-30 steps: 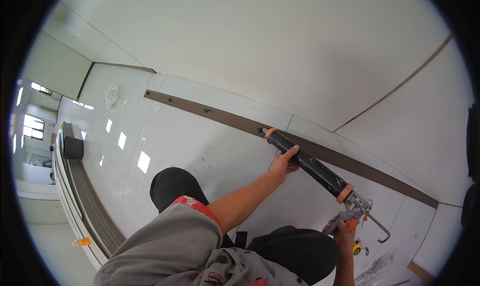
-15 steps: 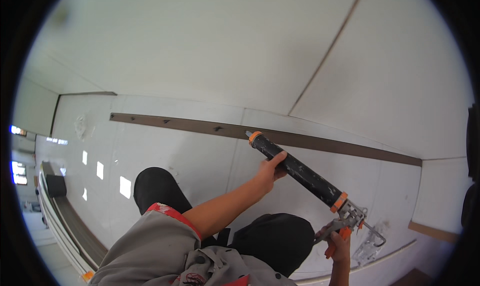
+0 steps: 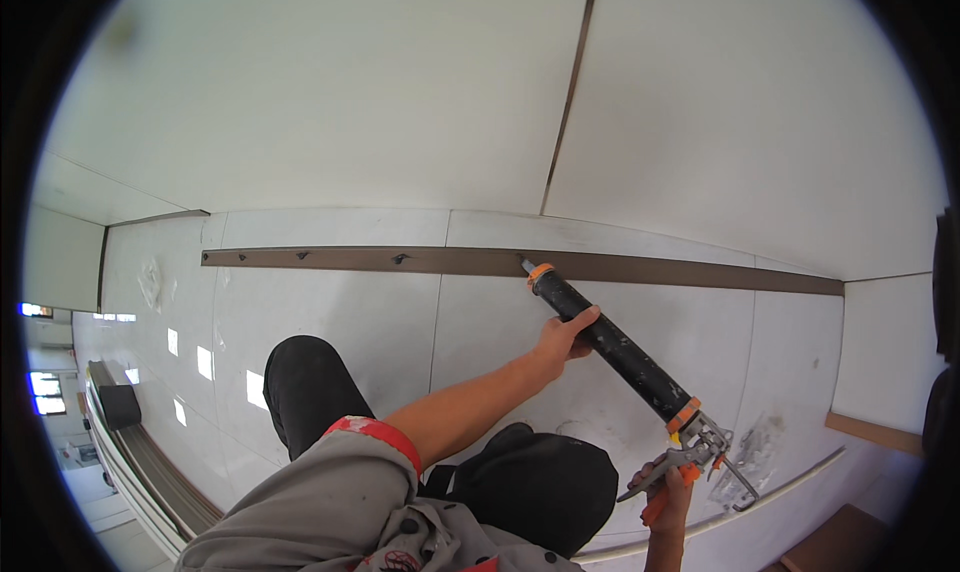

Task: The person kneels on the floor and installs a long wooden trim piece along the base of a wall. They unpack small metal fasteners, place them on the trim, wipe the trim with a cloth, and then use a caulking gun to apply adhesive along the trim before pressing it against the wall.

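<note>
A black caulking gun with orange end rings slants across the view from the middle to the lower right. My left hand is closed round the front of its barrel. At the back, my right hand grips the orange and metal handle. The nozzle tip meets the face of a long brown strip lying on the floor; whether it touches cannot be made out. Several dark dabs of sealant sit spaced along the strip, left of the nozzle.
White panels with a dark joint stand beyond the strip. Light tiles cover the floor. Clear plastic wrapping lies by the gun's rear. Long brown and white profiles with a black block lie at the left.
The nozzle has moved right along the strip, away from the last dark dab. Both hands keep their hold on the caulking gun, and the head view has shifted slightly.
</note>
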Demonstrator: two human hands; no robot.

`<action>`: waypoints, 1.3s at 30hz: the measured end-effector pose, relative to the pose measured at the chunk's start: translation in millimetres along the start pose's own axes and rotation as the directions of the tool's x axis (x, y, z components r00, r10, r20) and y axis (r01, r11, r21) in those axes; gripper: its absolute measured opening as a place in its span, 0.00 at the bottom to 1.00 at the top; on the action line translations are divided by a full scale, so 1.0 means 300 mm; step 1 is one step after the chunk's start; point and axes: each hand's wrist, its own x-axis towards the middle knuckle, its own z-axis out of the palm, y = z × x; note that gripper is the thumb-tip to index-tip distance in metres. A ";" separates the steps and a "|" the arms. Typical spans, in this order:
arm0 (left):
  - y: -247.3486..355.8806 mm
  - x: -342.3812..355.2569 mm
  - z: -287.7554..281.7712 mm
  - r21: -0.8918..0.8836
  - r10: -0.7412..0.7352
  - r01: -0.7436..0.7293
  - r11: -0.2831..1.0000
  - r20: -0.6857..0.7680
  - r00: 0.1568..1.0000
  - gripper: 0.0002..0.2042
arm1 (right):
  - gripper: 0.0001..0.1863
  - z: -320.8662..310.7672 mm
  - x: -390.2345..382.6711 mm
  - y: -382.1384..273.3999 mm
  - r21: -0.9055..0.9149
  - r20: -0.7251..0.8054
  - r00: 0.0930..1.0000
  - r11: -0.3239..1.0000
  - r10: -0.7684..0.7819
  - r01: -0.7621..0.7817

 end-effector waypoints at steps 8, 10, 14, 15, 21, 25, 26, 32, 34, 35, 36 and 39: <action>0.004 0.005 -0.014 -0.017 -0.029 0.030 0.999 0.032 0.999 0.26 | 0.15 0.033 -0.008 -0.011 -0.101 -0.031 0.999 0.995 -0.012 0.009; 0.005 0.014 0.001 -0.046 -0.031 0.033 0.998 0.047 0.998 0.26 | 0.17 0.058 -0.017 -0.045 -0.219 -0.042 0.999 0.976 -0.024 0.014; 0.004 0.016 0.027 -0.042 -0.049 0.051 0.998 0.058 0.997 0.29 | 0.18 0.065 -0.042 -0.055 -0.222 -0.056 0.998 0.975 -0.004 -0.008; 0.015 0.020 0.046 -0.024 -0.066 0.068 0.997 0.073 0.995 0.29 | 0.19 0.083 -0.059 -0.044 -0.163 -0.073 0.997 0.987 -0.014 0.002; 0.070 0.094 0.165 0.120 -0.159 0.133 0.984 0.238 0.958 0.25 | 0.16 0.207 -0.114 0.023 0.099 -0.288 0.955 0.989 -0.077 0.110; 0.072 0.148 0.225 0.201 -0.169 0.112 0.973 0.292 0.941 0.24 | 0.16 0.206 -0.094 0.078 0.139 -0.363 0.926 0.976 -0.108 0.168; 0.071 0.156 0.235 0.215 -0.164 0.101 0.971 0.299 0.940 0.24 | 0.16 0.198 -0.089 0.087 0.153 -0.361 0.926 0.972 -0.112 0.178; 0.051 0.203 0.234 0.297 -0.211 0.117 0.948 0.308 0.928 0.28 | 0.15 0.172 -0.070 0.137 0.200 -0.379 0.919 0.960 -0.111 0.198; 0.044 0.215 0.221 0.316 -0.230 0.125 0.940 0.319 0.920 0.29 | 0.15 0.173 -0.067 0.138 0.192 -0.385 0.917 0.962 -0.108 0.194; 0.042 0.219 0.210 0.324 -0.238 0.129 0.937 0.323 0.916 0.29 | 0.15 0.179 -0.067 0.135 0.155 -0.376 0.919 0.970 -0.116 0.186; 0.054 0.207 0.218 0.329 -0.262 0.151 0.932 0.324 0.909 0.29 | 0.16 0.187 -0.075 0.119 0.112 -0.373 0.919 0.977 -0.127 0.181; 0.106 0.170 0.192 0.403 -0.321 0.180 0.897 0.318 0.892 0.30 | 0.17 0.263 -0.085 0.073 0.048 -0.413 0.901 0.985 -0.131 0.165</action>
